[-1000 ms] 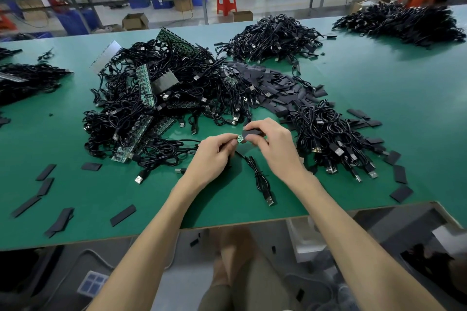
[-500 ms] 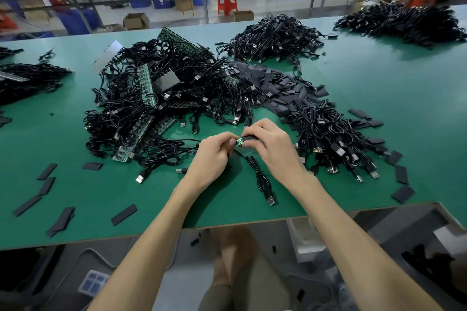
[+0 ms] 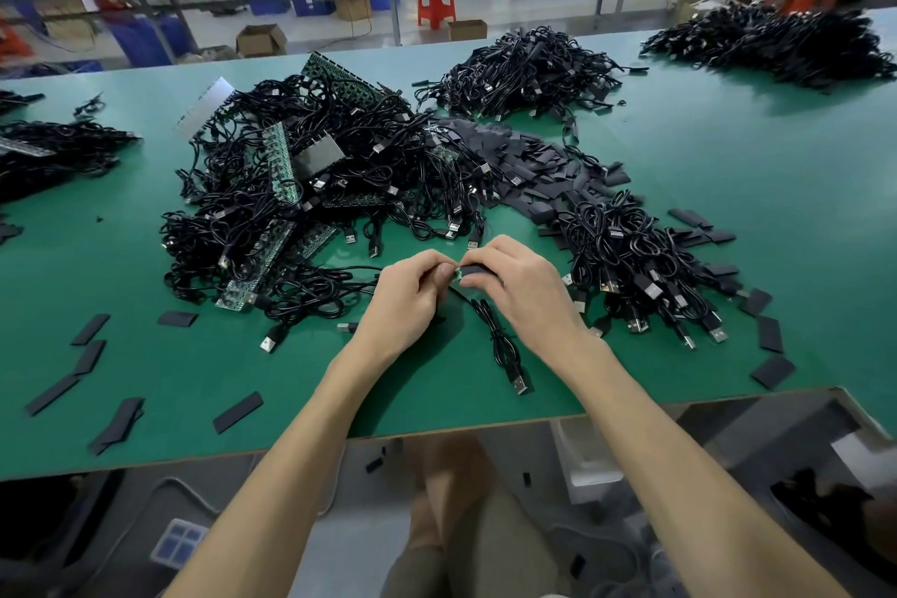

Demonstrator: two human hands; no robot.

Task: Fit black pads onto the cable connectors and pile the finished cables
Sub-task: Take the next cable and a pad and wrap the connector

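Left grip (image 3: 407, 301) and right grip (image 3: 524, 287) meet over the green counter (image 3: 757, 170), just beside the cable pile (image 3: 640, 267). The left pinches the cable (image 3: 500, 340) at its connector (image 3: 457, 273), and the right pinches a black pad (image 3: 478, 268) against it.

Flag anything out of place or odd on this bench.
A few black pieces, likely pads, lie on the floor below the table edge. More pads lie scattered at the table's left, apart from the pad heap. Green circuit strips are tangled in the big cable pile.
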